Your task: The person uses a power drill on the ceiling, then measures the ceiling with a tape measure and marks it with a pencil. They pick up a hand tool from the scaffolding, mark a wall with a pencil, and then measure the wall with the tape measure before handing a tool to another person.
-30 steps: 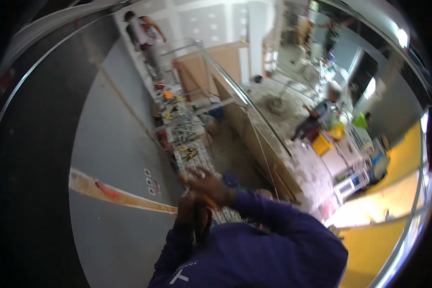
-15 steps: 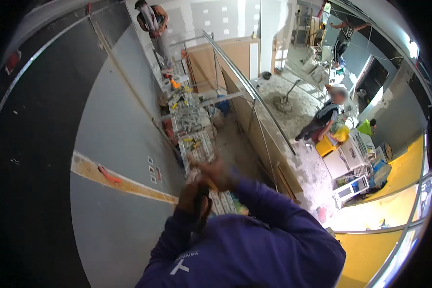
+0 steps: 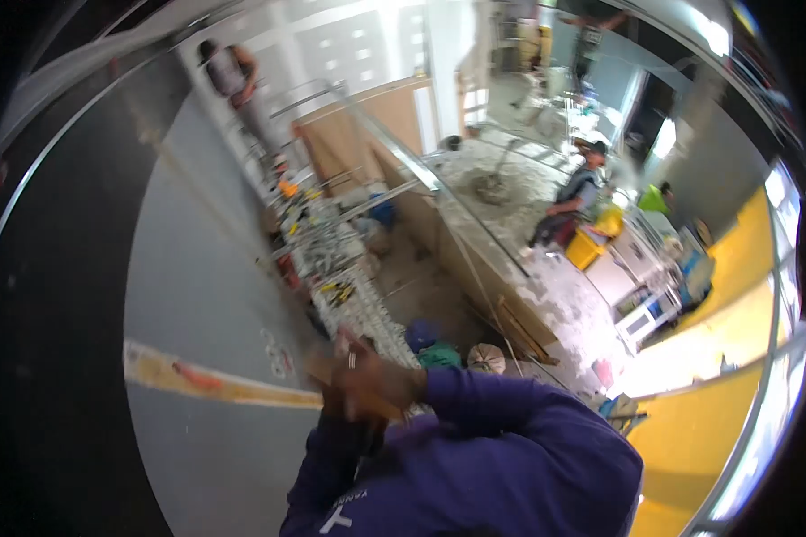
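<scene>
My right hand point(image 3: 387, 387) reaches across in front of my chest and overlaps my left hand point(image 3: 333, 383) in this view. Motion smears both sets of fingers, so I cannot tell what they grip. A pale reddish flat shape point(image 3: 353, 344) shows at the fingertips. Just beyond the hands runs a long plank platform point(image 3: 372, 318) strewn with tools. Yellow-handled tools point(image 3: 338, 292) lie on it, with metal pieces point(image 3: 318, 237) farther along.
A grey wall point(image 3: 206, 295) with a bare wooden strip point(image 3: 242, 388) stands at left. Metal rails point(image 3: 394, 152) cross ahead above a brown board partition point(image 3: 475, 255). Below are a blue-capped person point(image 3: 421, 335) and a beige cap point(image 3: 486, 359). Other people stand farther off, one by a yellow bin point(image 3: 585, 250).
The view has swung, shifting the room left. My hands are lower in view and closer to my chest. The blue-capped person and beige cap now show beyond my right sleeve.
</scene>
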### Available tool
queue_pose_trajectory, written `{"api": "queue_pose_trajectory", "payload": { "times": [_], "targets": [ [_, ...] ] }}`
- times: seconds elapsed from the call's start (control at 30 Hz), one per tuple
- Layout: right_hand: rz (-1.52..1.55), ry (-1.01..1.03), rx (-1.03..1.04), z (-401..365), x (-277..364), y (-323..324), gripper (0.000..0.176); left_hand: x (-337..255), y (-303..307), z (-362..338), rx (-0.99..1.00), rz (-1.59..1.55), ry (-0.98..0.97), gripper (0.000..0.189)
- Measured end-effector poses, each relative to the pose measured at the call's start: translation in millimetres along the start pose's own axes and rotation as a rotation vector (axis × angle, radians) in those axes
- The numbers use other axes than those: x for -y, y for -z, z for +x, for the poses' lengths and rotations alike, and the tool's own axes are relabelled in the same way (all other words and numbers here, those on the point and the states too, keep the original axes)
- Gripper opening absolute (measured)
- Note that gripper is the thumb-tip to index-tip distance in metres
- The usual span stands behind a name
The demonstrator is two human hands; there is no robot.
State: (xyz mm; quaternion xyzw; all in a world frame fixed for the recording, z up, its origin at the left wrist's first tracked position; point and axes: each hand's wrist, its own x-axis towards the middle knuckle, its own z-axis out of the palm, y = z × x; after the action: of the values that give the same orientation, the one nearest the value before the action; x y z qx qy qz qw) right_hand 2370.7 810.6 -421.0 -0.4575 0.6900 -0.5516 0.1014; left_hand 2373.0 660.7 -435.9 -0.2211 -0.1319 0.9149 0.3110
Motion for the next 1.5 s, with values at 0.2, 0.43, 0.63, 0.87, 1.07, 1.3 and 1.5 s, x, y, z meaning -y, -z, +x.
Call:
{"api": "queue_pose_trajectory", "payload": {
  "times": [0.2,0.43,0.63,0.87,1.07,1.3,1.5],
  "targets": [
    [0.599,-0.169,-0.208,-12,-11,25,0.054,28,8,28,0.707,1.644,-1.377,0.066],
    [-0.385,0.149,-0.135,-1,36,15,0.061,14,-1,5,0.144,1.709,-0.588,0.058],
    [-0.039,-0.526,-0.175,-15,6,38,0.062,17,3,2,0.098,1.269,-0.385,0.05],
    [-0.528,0.103,-0.264,-21,28,-5,0.068,12,29,-10,0.11,1.993,-0.66,0.036],
    [-0.501,-0.025,-0.27,-25,63,27,0.067,27,-3,7,0.074,1.793,-0.481,0.055],
    [-0.229,0.054,-0.255,-34,-11,10,0.055,18,6,15,0.065,1.727,-0.466,0.053],
    [-0.321,-0.204,-0.144,-39,3,40,0.067,11,14,22,0.03,1.698,-0.457,0.052]
  ]
}}
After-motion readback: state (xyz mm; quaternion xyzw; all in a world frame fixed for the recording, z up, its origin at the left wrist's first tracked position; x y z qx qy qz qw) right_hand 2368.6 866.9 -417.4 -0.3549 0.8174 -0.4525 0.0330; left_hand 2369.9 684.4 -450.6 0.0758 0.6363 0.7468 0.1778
